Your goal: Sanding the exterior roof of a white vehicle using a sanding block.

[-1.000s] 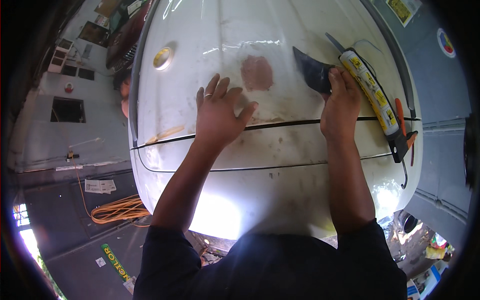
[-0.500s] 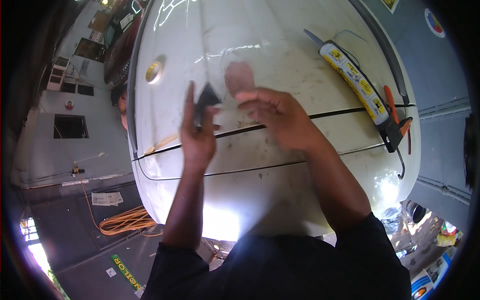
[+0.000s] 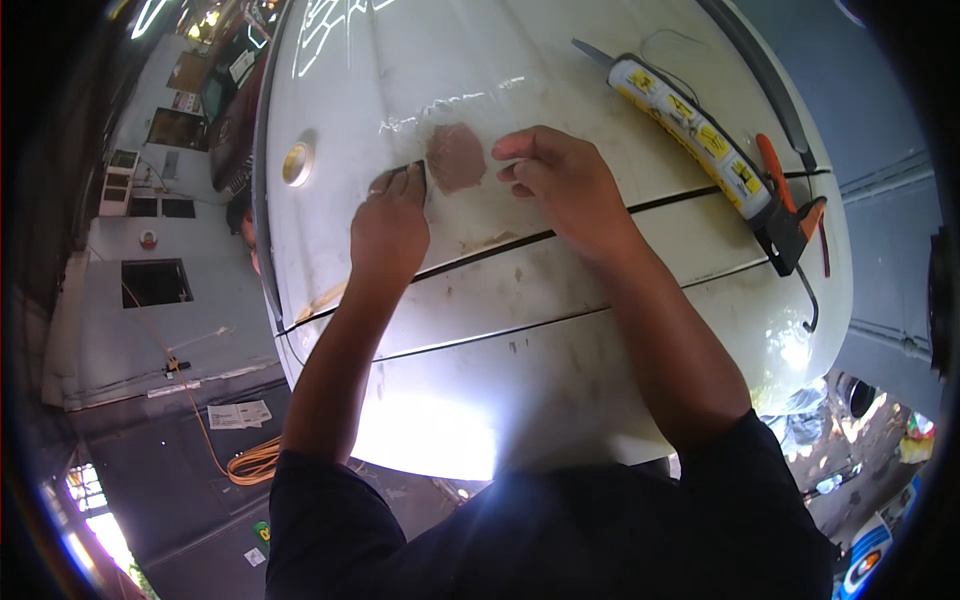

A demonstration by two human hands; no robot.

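My left hand (image 3: 392, 222) lies on the white vehicle panel (image 3: 345, 110), its fingers pressing a dark flat piece that looks like sandpaper (image 3: 421, 178). Most of that piece is hidden under the fingers; one dark edge shows beside the brownish patch (image 3: 456, 157). My right hand (image 3: 560, 190) is just right of the patch, fingers loosely bent and apart, with nothing visible in them. Whether it touches the panel I cannot tell.
A caulking gun (image 3: 783, 230) with a white and yellow cartridge (image 3: 690, 135) rests on the panel at the right. At the left is a roll of tape (image 3: 297, 164). Dark seams cross the panel. An orange coiled cord (image 3: 254, 463) lies at the lower left.
My left hand has turned over and come down onto the panel with the dark piece, left of the patch. My right hand has drawn slightly right, away from the left. The view has shifted slightly.
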